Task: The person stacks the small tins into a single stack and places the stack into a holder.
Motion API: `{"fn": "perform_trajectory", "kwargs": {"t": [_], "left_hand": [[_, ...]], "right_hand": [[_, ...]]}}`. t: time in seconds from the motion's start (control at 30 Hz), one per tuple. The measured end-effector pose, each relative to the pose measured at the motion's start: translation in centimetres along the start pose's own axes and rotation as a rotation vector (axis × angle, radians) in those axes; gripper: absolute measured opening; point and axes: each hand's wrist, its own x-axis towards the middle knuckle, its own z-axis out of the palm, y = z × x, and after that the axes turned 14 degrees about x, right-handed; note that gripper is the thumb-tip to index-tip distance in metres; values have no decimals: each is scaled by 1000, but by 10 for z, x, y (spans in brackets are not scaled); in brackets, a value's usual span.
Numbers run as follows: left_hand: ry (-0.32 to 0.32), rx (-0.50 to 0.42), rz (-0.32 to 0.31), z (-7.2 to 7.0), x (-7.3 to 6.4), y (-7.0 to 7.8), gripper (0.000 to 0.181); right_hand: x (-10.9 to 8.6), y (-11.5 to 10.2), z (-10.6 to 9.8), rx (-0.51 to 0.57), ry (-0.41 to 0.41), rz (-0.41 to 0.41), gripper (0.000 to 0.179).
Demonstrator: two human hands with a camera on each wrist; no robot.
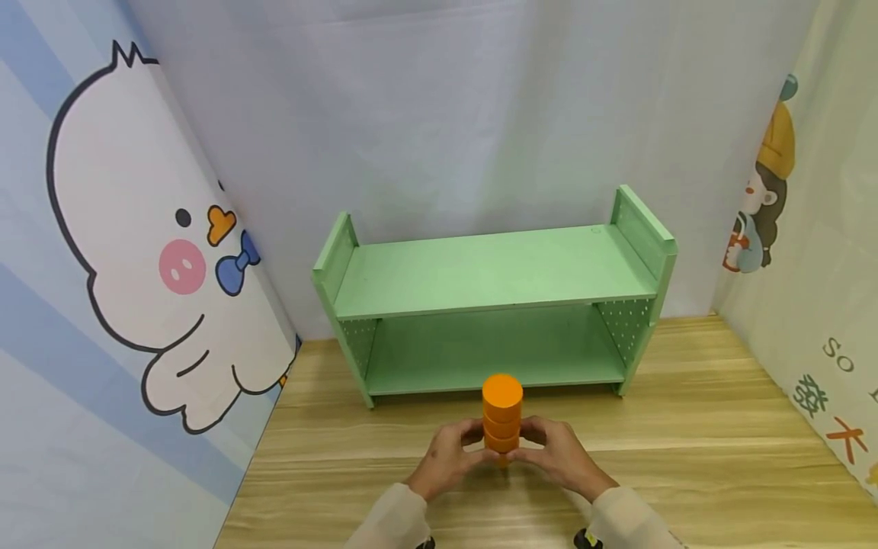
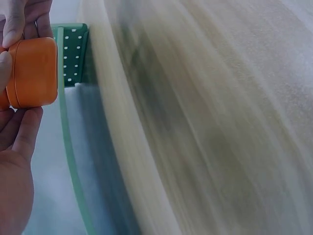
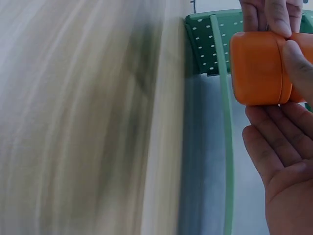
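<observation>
An orange cylindrical stack (image 1: pixel 502 404), with seams between its round sections, stands upright between both hands, in front of the shelf. My left hand (image 1: pixel 446 459) holds its left side with thumb and fingers, while my right hand (image 1: pixel 561 460) grips the opposite side; the thumbs meet near its front. In the left wrist view, the smooth rounded bottom section (image 2: pixel 35 73) shows below the fingers. From the right wrist view, the same section (image 3: pixel 257 68) extends past the fingertips toward the tabletop. The lowest part is partly hidden behind the thumbs in the head view.
Behind the hands is a light green two-tier shelf (image 1: pixel 494 271) with raised, perforated side panels. It stands on a wood-grain table (image 1: pixel 329 465). A pale curtain (image 1: pixel 439 114) hangs at the back, with printed cloths at left and right.
</observation>
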Motion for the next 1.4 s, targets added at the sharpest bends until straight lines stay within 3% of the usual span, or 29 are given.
{"fn": "perform_trajectory", "kwargs": {"t": [0.4, 0.6, 0.93, 1.17, 1.4], "left_hand": [[4, -2, 7, -14, -4, 7, 45], [-1, -3, -4, -21, -3, 10, 44], [0, 10, 63, -34, 6, 16, 44], [-7, 16, 94, -42, 11, 22, 43], [-7, 47, 101, -48, 17, 27, 44]], "right_hand": [[4, -10, 4, -13, -3, 34, 39], [7, -18, 3, -45, -11, 11, 42], [18, -34, -3, -34, -17, 32, 44], [24, -42, -8, -40, -36, 18, 43], [28, -50, -12, -64, -43, -49, 41]]}}
